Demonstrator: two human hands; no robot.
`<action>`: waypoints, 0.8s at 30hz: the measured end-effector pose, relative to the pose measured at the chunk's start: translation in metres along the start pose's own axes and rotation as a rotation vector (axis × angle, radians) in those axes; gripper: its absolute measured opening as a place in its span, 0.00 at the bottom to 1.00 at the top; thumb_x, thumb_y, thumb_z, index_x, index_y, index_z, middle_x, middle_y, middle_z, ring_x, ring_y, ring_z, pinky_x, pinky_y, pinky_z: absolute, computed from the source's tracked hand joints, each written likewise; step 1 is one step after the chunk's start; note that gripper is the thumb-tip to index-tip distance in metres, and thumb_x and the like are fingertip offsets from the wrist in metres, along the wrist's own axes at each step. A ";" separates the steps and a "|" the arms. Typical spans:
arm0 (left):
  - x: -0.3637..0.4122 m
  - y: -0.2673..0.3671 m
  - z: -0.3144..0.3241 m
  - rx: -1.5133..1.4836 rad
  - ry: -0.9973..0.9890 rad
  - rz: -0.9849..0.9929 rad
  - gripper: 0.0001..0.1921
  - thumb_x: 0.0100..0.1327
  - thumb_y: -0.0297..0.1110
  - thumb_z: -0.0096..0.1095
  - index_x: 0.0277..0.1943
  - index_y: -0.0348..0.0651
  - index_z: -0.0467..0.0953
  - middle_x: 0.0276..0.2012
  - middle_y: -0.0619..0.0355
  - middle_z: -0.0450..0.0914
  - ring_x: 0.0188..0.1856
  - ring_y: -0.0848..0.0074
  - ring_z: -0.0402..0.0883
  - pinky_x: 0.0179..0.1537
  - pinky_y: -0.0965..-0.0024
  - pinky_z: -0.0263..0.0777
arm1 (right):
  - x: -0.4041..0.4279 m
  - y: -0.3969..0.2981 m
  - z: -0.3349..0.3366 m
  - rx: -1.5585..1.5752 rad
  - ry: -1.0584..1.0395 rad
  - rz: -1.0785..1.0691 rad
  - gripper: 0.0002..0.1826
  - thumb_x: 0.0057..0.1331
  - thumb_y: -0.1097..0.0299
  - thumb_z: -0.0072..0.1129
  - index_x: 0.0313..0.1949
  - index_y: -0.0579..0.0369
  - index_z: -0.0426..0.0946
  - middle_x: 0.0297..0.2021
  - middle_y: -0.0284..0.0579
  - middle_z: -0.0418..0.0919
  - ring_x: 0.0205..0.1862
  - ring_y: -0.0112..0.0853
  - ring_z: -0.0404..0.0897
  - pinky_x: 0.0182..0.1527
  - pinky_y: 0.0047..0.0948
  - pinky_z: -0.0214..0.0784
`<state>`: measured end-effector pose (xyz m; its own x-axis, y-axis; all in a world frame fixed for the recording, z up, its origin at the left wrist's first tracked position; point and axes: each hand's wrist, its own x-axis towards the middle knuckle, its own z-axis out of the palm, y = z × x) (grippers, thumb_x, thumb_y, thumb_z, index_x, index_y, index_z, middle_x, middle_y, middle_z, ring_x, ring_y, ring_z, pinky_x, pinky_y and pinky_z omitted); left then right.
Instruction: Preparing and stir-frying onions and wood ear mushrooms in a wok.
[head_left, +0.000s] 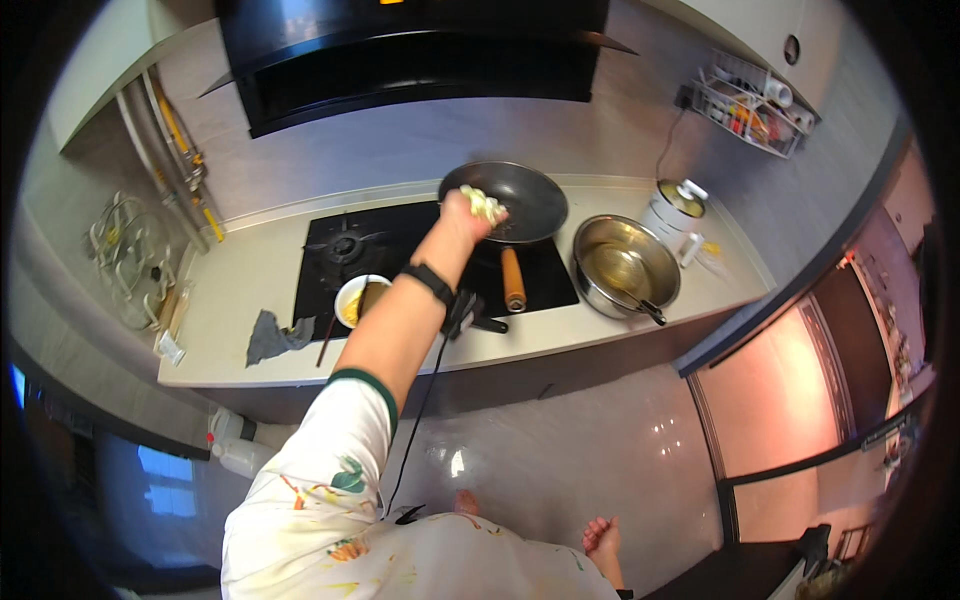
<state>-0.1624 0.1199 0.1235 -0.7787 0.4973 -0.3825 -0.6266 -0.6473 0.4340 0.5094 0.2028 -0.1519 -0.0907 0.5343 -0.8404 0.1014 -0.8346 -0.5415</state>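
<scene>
My left hand (466, 216) holds a clump of chopped pale green and white vegetable (484, 204) over the left part of a dark frying pan (536, 199). The pan's wooden handle (513, 279) points towards me, and the pan stands over the right side of a black gas hob (405, 225). My right hand (602, 537) hangs low beside my body with its fingers loosely curled, holding nothing visible. Below my left forearm, a white bowl (351, 301) with yellow food is partly hidden, as is a black-handled object (465, 315) at the hob's front.
A steel pot (622, 262) with yellowish liquid and a utensil stands right of the hob. Behind it is a white lidded container (675, 210). A grey cloth (276, 337) and a chopstick (325, 341) lie at the counter's front left. A black range hood (420, 67) overhangs the back.
</scene>
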 end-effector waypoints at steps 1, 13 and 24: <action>0.014 0.000 0.011 0.047 0.014 -0.043 0.23 0.66 0.39 0.31 0.58 0.39 0.67 0.58 0.43 0.68 0.61 0.51 0.65 0.62 0.45 0.54 | -0.004 0.003 -0.011 0.025 0.031 -0.003 0.26 0.68 0.40 0.37 0.34 0.50 0.71 0.22 0.36 0.76 0.18 0.29 0.73 0.16 0.25 0.62; -0.003 0.086 -0.149 -0.791 -0.374 0.208 0.14 0.72 0.37 0.39 0.44 0.34 0.70 0.32 0.51 0.74 0.30 0.70 0.76 0.28 0.76 0.74 | -0.010 0.034 -0.002 -0.116 -0.080 0.009 0.23 0.69 0.42 0.38 0.31 0.47 0.71 0.21 0.36 0.75 0.18 0.29 0.72 0.17 0.27 0.62; -0.318 -0.073 -0.349 -0.228 0.321 -0.400 0.18 0.69 0.48 0.42 0.27 0.49 0.69 0.14 0.68 0.62 0.14 0.81 0.60 0.14 0.78 0.52 | -0.042 0.040 0.018 -0.426 -0.242 -0.243 0.17 0.70 0.52 0.42 0.33 0.51 0.72 0.23 0.35 0.74 0.19 0.24 0.71 0.20 0.24 0.63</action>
<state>0.1415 -0.1925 -0.0712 -0.4107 0.5521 -0.7256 -0.8206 -0.5708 0.0302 0.4991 0.1442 -0.1382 -0.3817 0.6172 -0.6880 0.4368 -0.5356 -0.7228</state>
